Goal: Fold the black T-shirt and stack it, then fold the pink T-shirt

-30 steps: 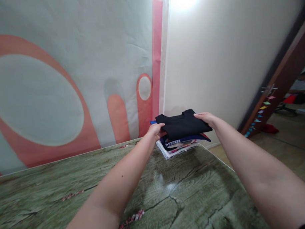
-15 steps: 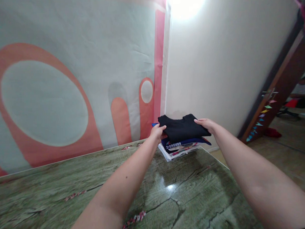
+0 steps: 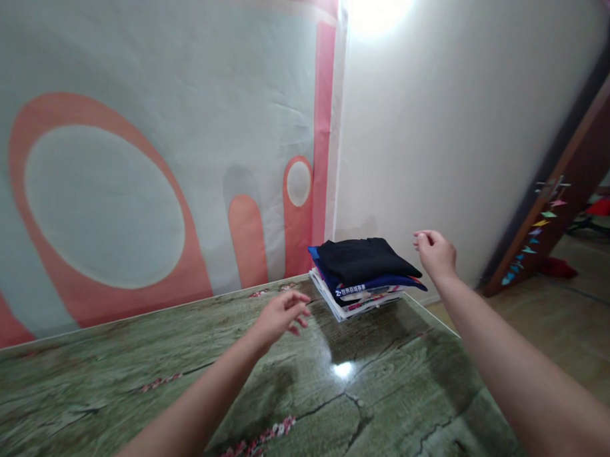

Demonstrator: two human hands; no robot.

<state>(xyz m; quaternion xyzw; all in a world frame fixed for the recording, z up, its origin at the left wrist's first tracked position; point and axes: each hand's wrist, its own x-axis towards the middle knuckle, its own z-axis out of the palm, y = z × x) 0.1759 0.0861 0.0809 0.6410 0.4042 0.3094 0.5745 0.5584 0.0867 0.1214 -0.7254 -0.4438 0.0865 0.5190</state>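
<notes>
A folded black T-shirt (image 3: 363,261) lies flat on top of a stack of folded clothes at the far corner of the table. Beneath it shows a dark blue garment (image 3: 381,284) with white printed characters, then several lighter folded pieces (image 3: 355,311). My left hand (image 3: 282,314) hovers over the table to the left of the stack, fingers apart and holding nothing. To the right of the stack, clear of the cloth, my right hand (image 3: 436,250) is raised with its fingers curled in and nothing visible in them.
The glossy wood-patterned table (image 3: 390,385) meets a wall with an orange-printed covering (image 3: 245,237) behind it and a plain pale wall (image 3: 407,151) at the right. Beyond the table's right edge are the floor (image 3: 553,333) and a brown door (image 3: 558,179) with paper decorations.
Both hands have let go of the black T-shirt, which now rests on the stack. My left hand has drawn back to the left and nearer; my right hand has moved off to the right.
</notes>
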